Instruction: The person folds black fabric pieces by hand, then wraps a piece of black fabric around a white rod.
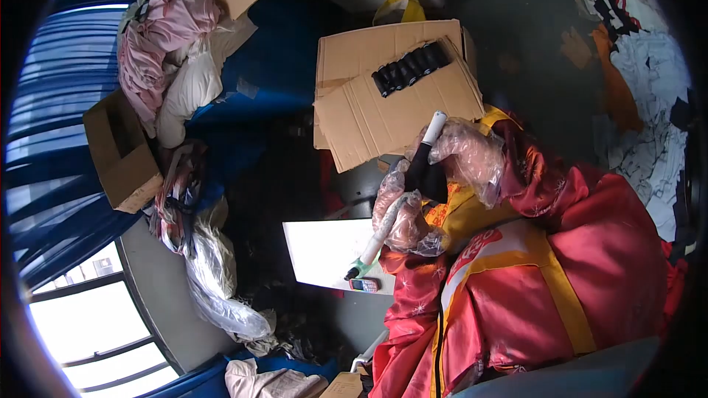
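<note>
My left hand (398, 217), in a clear plastic glove, is closed round a white tube (377, 242) with a black tip and a greenish patch at its lower end. My right hand (468, 149), also in a clear glove, is closed by a dark piece of black material (426, 175). A white-ended rod (435, 127) sticks up out of this material beside the right fingers. The black piece hangs between both hands; how each finger grips it is partly hidden. Below the left hand, a white board (324, 247) carries a mobile phone (363, 285).
Several black rolled pieces (410, 68) lie in a row on flat cardboard (369, 118). An open cardboard box (122, 151), pink and white cloth (169, 51) and clear plastic (221, 280) stand along the blue curtain (66, 103). White cloth (649, 118) is piled at far right.
</note>
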The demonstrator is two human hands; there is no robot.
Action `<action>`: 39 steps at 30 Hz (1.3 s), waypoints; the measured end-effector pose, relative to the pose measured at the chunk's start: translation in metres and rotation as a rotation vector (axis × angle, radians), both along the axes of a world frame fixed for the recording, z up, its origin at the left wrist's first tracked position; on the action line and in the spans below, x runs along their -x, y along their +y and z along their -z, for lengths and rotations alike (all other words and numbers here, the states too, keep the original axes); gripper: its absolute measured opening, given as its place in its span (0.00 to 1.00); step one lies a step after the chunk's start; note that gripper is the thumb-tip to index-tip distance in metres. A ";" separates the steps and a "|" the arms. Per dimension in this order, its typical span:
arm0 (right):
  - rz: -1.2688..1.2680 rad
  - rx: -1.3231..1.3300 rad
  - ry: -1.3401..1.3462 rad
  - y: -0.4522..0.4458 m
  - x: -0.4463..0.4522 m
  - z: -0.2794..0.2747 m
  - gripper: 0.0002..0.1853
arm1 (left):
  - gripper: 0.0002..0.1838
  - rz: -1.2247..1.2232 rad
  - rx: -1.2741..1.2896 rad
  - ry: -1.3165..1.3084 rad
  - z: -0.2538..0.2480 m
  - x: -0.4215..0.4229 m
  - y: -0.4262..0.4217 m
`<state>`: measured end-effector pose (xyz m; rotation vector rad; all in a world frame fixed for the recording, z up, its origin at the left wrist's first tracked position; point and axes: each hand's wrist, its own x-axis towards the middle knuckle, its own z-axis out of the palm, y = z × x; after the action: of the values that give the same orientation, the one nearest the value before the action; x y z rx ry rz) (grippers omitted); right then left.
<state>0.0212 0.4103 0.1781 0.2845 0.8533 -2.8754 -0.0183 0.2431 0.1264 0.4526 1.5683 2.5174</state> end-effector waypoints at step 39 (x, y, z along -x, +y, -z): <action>0.188 -0.271 0.351 0.007 0.022 -0.052 0.14 | 0.15 0.083 -0.164 -0.429 -0.107 0.014 0.039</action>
<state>-0.0008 0.4175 0.2305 -0.1306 1.3484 -3.0289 -0.0324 0.2820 0.2336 -0.0125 1.1671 2.4735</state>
